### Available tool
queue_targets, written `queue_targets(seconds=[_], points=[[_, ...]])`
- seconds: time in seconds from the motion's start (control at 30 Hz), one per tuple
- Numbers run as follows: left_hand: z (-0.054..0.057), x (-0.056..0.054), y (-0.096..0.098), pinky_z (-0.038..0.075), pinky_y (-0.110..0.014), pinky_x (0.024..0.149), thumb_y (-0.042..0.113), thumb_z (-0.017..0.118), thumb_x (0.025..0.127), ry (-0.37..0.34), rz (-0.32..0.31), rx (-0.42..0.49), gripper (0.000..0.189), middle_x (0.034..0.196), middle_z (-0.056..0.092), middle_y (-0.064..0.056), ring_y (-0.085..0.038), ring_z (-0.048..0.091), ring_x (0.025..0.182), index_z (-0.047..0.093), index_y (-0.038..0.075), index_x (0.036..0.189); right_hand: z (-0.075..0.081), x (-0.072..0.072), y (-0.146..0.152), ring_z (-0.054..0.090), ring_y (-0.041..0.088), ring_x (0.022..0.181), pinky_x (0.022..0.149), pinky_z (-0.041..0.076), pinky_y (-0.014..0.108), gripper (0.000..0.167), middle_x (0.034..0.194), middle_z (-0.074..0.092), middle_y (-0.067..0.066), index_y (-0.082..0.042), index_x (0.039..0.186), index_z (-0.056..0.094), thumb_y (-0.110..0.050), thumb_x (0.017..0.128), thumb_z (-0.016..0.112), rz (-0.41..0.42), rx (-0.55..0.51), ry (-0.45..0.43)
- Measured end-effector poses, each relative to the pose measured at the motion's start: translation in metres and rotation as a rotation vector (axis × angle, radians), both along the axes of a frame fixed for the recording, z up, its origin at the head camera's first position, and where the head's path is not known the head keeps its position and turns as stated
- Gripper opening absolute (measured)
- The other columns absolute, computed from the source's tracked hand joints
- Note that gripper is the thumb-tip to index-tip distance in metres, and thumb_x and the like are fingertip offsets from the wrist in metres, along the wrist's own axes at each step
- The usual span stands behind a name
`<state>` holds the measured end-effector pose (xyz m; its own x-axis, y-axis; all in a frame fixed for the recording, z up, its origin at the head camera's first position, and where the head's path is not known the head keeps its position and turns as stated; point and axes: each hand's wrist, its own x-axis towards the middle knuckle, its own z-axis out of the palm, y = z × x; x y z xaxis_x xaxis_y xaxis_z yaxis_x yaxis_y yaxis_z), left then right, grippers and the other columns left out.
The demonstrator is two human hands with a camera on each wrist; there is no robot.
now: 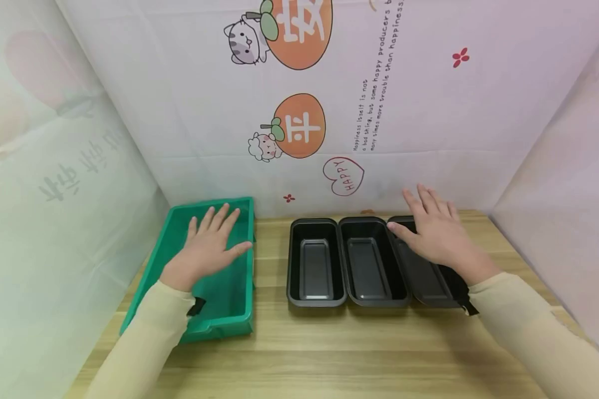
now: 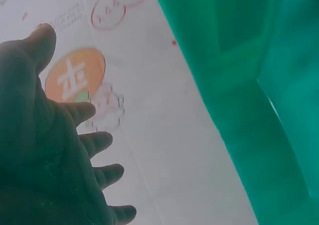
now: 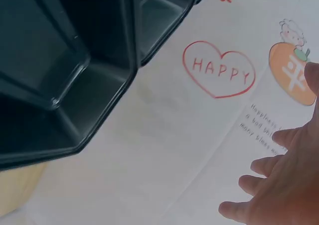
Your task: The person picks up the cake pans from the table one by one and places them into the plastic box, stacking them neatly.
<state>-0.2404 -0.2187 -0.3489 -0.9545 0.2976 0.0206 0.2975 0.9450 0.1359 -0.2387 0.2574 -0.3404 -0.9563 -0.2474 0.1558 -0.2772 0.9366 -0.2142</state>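
Observation:
My left hand (image 1: 206,247) hovers over the green tray (image 1: 219,324), its fingers spread and nothing in its grasp. In the left wrist view the same hand (image 2: 55,140) appears at the left, with the tray's green wall (image 2: 209,75) beside it. Over the rightmost black loaf pan (image 1: 424,277) is my right hand (image 1: 436,233), fingers apart and holding nothing; it hides part of that pan. The right wrist view has this hand (image 3: 279,175) at the lower right, away from a dark pan (image 3: 104,80) at the upper left.
Two more black loaf pans, the left one (image 1: 316,302) and the middle one (image 1: 376,302), stand side by side with the rightmost. All sit on a wood-grain table (image 1: 299,354). A printed white cloth (image 1: 199,111) rises behind the table, and similar cloth hangs at both sides.

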Motion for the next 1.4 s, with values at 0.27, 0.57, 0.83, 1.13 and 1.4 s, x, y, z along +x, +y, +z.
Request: queue_targets(seconds=[0.27, 0.57, 0.83, 1.13, 1.4], points=[[0.014, 0.013, -0.055, 0.005, -0.072, 0.105, 0.066, 0.036, 0.098, -0.037, 0.028, 0.161, 0.090, 0.163, -0.011, -0.015, -0.046, -0.004, 0.146, -0.002, 0.012, 0.159, -0.007, -0.002, 0.031, 0.002, 0.055, 0.141, 0.103, 0.006, 0.073, 0.091, 0.159, -0.001, 0.030, -0.006, 0.158, 0.005, -0.065, 0.097, 0.038, -0.031, -0.066, -0.052], [0.017, 0.045, -0.121, 0.012, -0.074, 0.103, 0.043, 0.043, 0.105, -0.096, 0.076, 0.420, 0.083, 0.158, -0.012, -0.030, -0.053, -0.006, 0.142, -0.009, 0.005, 0.156, -0.035, -0.012, 0.091, 0.020, 0.059, 0.134, 0.100, 0.022, 0.071, 0.081, 0.152, 0.014, 0.038, 0.005, 0.152, 0.023, -0.054, 0.101, 0.045, -0.017, -0.185, -0.135], [-0.007, 0.067, -0.151, 0.014, -0.075, 0.100, 0.038, 0.043, 0.106, -0.086, 0.085, 0.471, 0.078, 0.158, -0.005, -0.031, -0.055, 0.000, 0.141, -0.006, 0.006, 0.157, -0.065, -0.008, 0.127, 0.040, 0.064, 0.118, 0.088, 0.042, 0.065, 0.073, 0.148, 0.022, 0.041, 0.009, 0.151, 0.021, -0.042, 0.104, 0.044, -0.036, -0.381, -0.225], [-0.034, 0.093, -0.173, 0.025, -0.075, 0.093, 0.040, 0.037, 0.107, -0.236, 0.184, 0.491, 0.078, 0.151, 0.006, -0.043, -0.067, 0.017, 0.129, -0.009, 0.002, 0.155, -0.087, -0.006, 0.136, 0.047, 0.051, 0.120, 0.078, 0.056, 0.044, 0.071, 0.144, 0.031, 0.039, 0.005, 0.153, 0.020, -0.037, 0.104, 0.049, 0.001, -0.606, -0.371], [-0.053, 0.104, -0.175, 0.032, -0.072, 0.094, 0.040, 0.045, 0.105, -0.339, 0.198, 0.572, 0.081, 0.151, 0.011, -0.041, -0.064, 0.022, 0.130, -0.006, 0.005, 0.157, -0.101, -0.005, 0.138, 0.052, -0.007, 0.094, 0.074, 0.054, 0.037, 0.065, 0.144, 0.035, 0.033, 0.007, 0.149, 0.028, -0.033, 0.103, 0.052, 0.002, -0.660, -0.436]])
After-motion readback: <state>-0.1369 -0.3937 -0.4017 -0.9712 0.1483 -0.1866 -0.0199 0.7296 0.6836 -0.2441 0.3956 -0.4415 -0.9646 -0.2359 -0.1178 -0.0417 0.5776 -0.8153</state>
